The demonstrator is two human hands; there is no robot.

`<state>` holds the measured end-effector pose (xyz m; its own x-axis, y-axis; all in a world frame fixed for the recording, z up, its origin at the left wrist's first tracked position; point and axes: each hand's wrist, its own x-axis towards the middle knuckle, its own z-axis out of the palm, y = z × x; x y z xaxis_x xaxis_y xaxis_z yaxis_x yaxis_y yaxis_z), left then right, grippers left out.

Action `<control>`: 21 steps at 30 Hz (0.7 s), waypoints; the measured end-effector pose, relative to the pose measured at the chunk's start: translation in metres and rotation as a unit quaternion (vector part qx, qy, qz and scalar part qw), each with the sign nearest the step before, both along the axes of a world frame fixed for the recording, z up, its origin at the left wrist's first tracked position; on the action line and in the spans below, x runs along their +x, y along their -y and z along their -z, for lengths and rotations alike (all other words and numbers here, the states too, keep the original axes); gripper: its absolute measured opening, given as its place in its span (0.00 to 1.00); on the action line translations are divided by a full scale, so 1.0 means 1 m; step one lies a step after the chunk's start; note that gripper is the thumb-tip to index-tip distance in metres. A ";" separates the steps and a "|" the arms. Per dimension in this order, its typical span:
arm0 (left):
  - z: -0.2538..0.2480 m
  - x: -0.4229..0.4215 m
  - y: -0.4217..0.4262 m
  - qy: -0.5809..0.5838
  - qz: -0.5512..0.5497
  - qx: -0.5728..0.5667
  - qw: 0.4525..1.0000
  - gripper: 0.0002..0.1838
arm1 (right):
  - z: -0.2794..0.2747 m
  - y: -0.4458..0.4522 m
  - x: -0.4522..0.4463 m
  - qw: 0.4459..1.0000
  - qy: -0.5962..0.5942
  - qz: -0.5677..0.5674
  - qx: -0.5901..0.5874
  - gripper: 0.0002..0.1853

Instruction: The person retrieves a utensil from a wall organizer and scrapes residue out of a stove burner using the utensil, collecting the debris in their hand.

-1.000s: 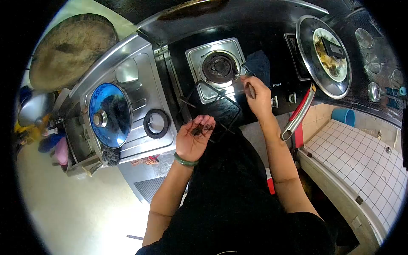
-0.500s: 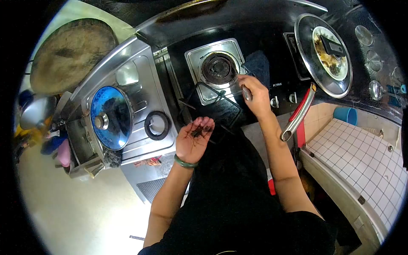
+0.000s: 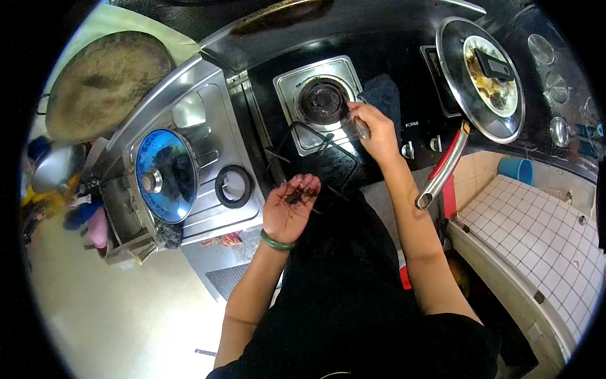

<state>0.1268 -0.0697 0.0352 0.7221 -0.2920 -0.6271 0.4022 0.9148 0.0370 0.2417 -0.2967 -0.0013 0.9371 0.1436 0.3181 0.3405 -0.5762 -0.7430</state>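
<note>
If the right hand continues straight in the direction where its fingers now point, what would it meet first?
The right hand would probably meet the dark round burner first, just ahead of its fingers; the height between them is unclear in this single view.

One brand name can be read: FOTILE (image 3: 412,124), in small pale capitals on the black top of the stove (image 3: 413,76). It runs along the near part of that surface, just on the far side of the left one of two silvery knobs (image 3: 407,150). The lettering is slightly blurred, its middle letters the least crisp; any marks around the knobs are too small to tell.
</note>
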 end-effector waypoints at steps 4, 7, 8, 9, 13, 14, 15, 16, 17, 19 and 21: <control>0.002 0.000 0.002 0.020 0.000 -0.022 1.000 0.10 | 0.004 0.006 -0.006 1.000 0.015 0.005 0.011 0.11; 0.004 0.000 0.004 0.043 0.002 -0.037 0.998 0.11 | 0.001 0.006 -0.011 0.998 -0.013 0.034 0.048 0.11; 0.004 0.000 0.005 0.032 0.002 -0.027 0.999 0.11 | 0.001 0.004 -0.008 0.998 -0.005 0.037 0.050 0.11; 0.003 0.000 0.005 0.020 0.002 -0.016 1.000 0.11 | 0.000 0.002 -0.003 0.998 0.003 0.039 0.052 0.11; 0.002 -0.001 0.007 -0.009 0.002 0.013 1.000 0.11 | 0.004 0.002 0.004 0.998 0.014 0.036 0.039 0.10; 0.002 -0.001 0.007 -0.005 0.001 0.008 1.000 0.11 | 0.003 0.003 0.003 0.999 0.007 0.033 0.031 0.10; 0.003 -0.001 0.007 -0.002 0.001 0.002 1.000 0.11 | 0.004 0.004 -0.001 0.999 -0.001 0.046 0.026 0.09; 0.004 -0.001 0.008 0.003 -0.001 -0.004 1.000 0.11 | 0.006 0.006 -0.003 0.998 -0.009 0.050 0.038 0.09; 0.005 -0.001 0.008 0.026 0.002 -0.023 0.999 0.11 | 0.007 0.007 -0.004 0.997 -0.017 0.054 0.049 0.09; 0.009 0.000 0.008 0.072 0.009 -0.060 0.996 0.12 | 0.005 0.007 -0.002 0.996 -0.014 0.056 0.063 0.08; 0.010 -0.001 0.008 0.071 0.008 -0.064 0.995 0.12 | 0.008 0.002 0.005 0.996 -0.003 0.054 0.069 0.09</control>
